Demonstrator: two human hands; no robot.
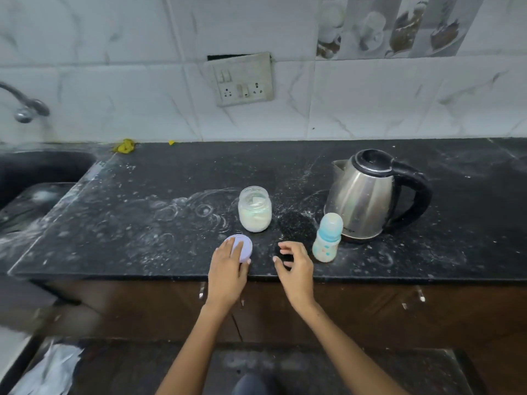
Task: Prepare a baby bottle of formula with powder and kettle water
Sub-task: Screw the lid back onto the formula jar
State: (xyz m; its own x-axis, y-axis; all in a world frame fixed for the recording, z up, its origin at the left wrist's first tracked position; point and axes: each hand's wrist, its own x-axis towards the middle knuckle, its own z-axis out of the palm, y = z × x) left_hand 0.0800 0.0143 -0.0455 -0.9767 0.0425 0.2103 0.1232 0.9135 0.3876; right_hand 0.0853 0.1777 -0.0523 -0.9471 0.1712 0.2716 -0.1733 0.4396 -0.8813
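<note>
Head view: the lilac lid [242,248] was pressed under the flat left hand [228,269], the right hand [295,265] held loosely open and empty, so uncapping the baby bottle [327,238] was judged next.

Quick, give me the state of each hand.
Left hand: fingers laid on the round purple plastic lid lying on the counter.
Right hand: open, empty.

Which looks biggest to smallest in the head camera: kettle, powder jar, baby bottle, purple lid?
1. kettle
2. and 3. powder jar and baby bottle look alike, so no ranking
4. purple lid, partly under the left hand
</note>
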